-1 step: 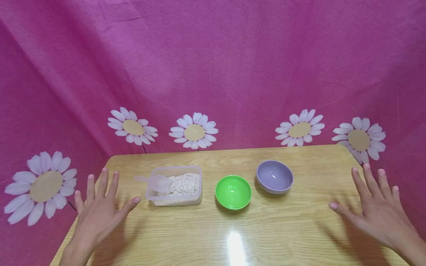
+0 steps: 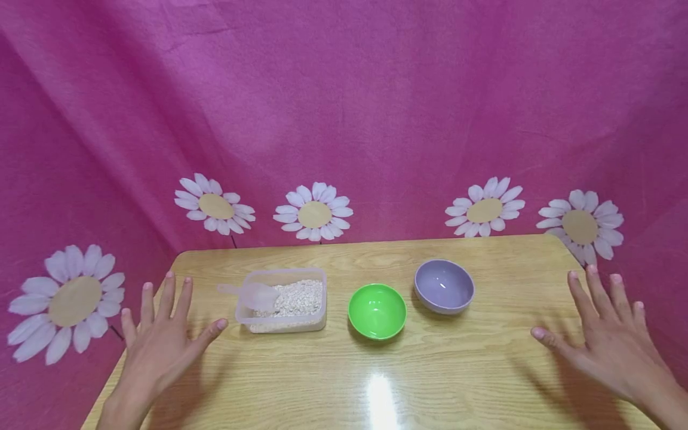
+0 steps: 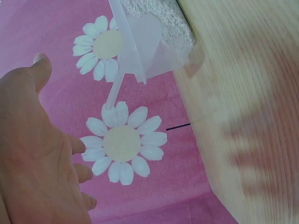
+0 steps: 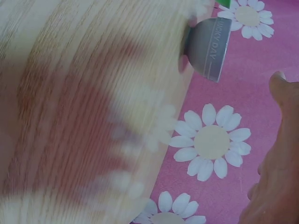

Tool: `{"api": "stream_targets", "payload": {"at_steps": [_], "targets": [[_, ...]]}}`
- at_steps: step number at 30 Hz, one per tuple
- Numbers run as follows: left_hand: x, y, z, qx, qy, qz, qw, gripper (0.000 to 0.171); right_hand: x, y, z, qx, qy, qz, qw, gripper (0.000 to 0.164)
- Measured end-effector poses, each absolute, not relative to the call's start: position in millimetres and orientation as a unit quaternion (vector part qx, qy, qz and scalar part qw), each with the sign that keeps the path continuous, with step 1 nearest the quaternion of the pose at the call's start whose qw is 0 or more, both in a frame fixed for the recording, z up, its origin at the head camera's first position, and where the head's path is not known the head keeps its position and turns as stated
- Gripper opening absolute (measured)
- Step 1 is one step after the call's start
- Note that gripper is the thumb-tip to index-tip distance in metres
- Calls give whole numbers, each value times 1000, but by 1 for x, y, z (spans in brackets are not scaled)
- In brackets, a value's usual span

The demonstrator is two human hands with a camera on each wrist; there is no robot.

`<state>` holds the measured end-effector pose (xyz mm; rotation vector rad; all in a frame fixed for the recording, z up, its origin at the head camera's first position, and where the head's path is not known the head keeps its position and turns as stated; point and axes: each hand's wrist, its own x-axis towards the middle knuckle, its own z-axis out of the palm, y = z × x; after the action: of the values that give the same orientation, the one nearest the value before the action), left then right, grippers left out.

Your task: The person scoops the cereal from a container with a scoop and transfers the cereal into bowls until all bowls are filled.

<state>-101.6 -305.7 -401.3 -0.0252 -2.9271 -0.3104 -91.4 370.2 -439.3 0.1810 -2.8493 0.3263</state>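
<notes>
My left hand (image 2: pixel 161 352) hovers over the table's left side with fingers spread, holding nothing. Just right of it stands a translucent plastic container (image 2: pixel 309 327) with pale oat flakes (image 2: pixel 301 297) in it. A clear scoop (image 2: pixel 258 297) lies in the oats, its handle over the container's left rim. A green bowl (image 2: pixel 377 312) sits upright near the middle, empty inside. Behind it to the right is an upright, empty purple bowl (image 2: pixel 444 286); lettering shows on its side in the right wrist view. Over the right side hovers my right hand (image 2: pixel 613 343), fingers spread, touching nothing.
All the objects stand on a light wood-grain table (image 2: pixel 301 382). A pink cloth (image 2: pixel 344 107) with large white daisies hangs behind the table and along its sides. Light glares off the table's front middle, and both hands cast shadows on the wood.
</notes>
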Motion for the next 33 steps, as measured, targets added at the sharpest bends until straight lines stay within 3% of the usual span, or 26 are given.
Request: {"api": "stream_targets", "payload": {"at_steps": [33], "targets": [[-106, -296, -402, -8, -989, -119, 90, 107, -94, 323, -430, 98, -976, 145, 130, 116]]}}
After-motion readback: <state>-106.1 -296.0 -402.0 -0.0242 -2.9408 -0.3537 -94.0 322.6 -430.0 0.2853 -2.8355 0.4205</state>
